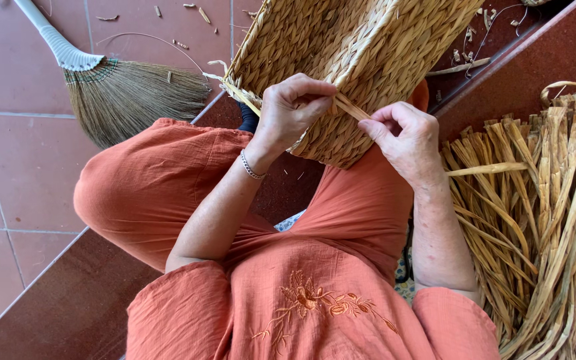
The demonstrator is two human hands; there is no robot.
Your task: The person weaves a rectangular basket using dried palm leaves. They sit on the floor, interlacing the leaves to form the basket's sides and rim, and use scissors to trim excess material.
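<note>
A large woven straw basket (361, 47) rests tilted on my knees, its rim toward me. My left hand (291, 110) grips the basket's edge, with the fingers curled over a pale flat straw strand (349, 107). Just to its right, my right hand (405, 137) pinches the other end of the same strand against the weave. A silver bracelet sits on my left wrist. I wear orange clothes with an embroidered front.
A heap of dried straw strips (535, 220) lies to my right. A grass broom (121, 93) with a white handle lies on the red tiled floor (15, 167) at the upper left. Straw scraps litter the dark step (521, 73) behind the basket.
</note>
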